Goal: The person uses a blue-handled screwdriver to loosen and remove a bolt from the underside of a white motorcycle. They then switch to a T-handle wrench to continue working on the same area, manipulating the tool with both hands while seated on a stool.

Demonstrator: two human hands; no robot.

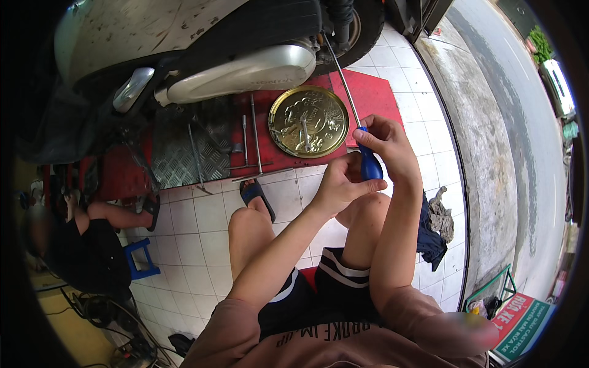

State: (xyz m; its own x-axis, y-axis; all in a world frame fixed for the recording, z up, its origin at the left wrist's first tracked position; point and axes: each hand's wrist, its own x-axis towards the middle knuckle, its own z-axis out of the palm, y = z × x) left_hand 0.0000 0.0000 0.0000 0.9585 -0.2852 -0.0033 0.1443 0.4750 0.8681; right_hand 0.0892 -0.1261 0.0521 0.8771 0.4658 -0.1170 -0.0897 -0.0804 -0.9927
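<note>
A long screwdriver with a blue handle [370,165] and slim steel shaft [345,80] reaches up to the underside of a scooter [242,80], its tip among dark parts beside the rear wheel [361,43]. My right hand [388,142] is closed round the upper part of the handle. My left hand [341,185] grips the handle's lower end. Left of the shaft, a round gold tray [288,110] with a small wrench [305,135] lies on a red lift platform [383,104]. Several T-handle tools [256,138] lie on the platform left of the tray.
Another person [80,236] in dark clothes sits at the left, beside a blue stool [140,257] and cables. I sit low on a tiled floor [411,92]. Dark rags [429,245] lie to my right, with a green-framed sign [521,325] and the street [521,153] beyond.
</note>
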